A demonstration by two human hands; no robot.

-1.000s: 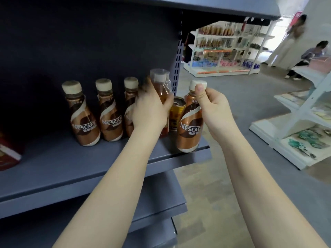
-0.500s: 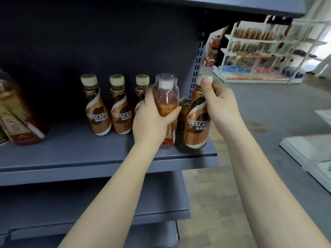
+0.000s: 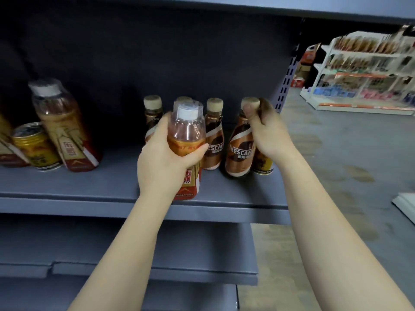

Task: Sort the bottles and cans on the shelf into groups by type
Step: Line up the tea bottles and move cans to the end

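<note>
I see the left hand (image 3: 165,158) gripping the clear-capped orange bottle (image 3: 187,140), now lifted off the shelf (image 3: 89,185) and drawn toward the front edge. The right hand (image 3: 263,131) pinches the cap of the rightmost Nescafé bottle (image 3: 240,151), now tilted toward its row (image 3: 214,133). Farther left, matching orange bottles (image 3: 65,129) have come into view; I judge that the destination.

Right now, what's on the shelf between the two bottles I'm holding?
In the head view, one Nescafe bottle stands between the orange-drink bottle and the gripped Nescafe bottle.
</note>
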